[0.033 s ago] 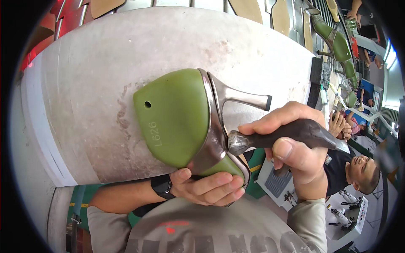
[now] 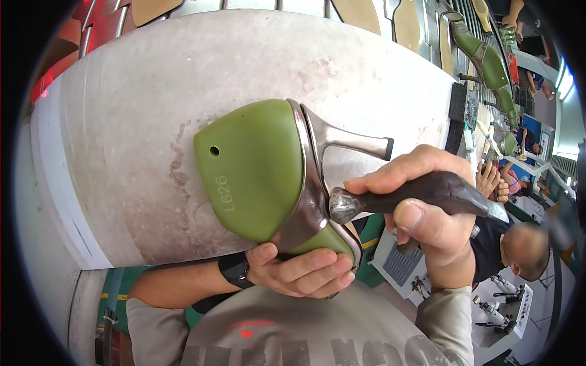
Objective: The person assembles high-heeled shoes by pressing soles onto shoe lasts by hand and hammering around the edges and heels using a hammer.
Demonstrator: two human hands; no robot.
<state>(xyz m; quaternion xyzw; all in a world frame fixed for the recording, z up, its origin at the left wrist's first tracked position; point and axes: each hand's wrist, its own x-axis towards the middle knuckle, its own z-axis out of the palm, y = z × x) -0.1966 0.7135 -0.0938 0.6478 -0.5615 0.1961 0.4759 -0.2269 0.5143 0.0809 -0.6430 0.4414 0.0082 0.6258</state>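
Observation:
A high-heeled shoe (image 2: 312,204) in dark bronze, shiny material sits on a green shoe last (image 2: 253,168) with a round hole in it. Its slim heel (image 2: 357,141) points to the right. My left hand (image 2: 302,271), a dark band on its wrist, is wrapped round the near end of the shoe and last. A cobbler's hammer (image 2: 436,192) is in my right hand (image 2: 430,213), gripped by its dark head. The rounded metal face touches the shoe's edge below the heel; the flat silver end points right. Part of its handle shows under my fingers.
Under the last is a wide, pale, curved work surface (image 2: 140,122) with brown stains. Tan insole-shaped pieces (image 2: 406,25) lie on metal slats behind it. Another green last with a shoe (image 2: 488,61) is at the far right. A co-worker (image 2: 488,247) and machines (image 2: 503,308) are on the right.

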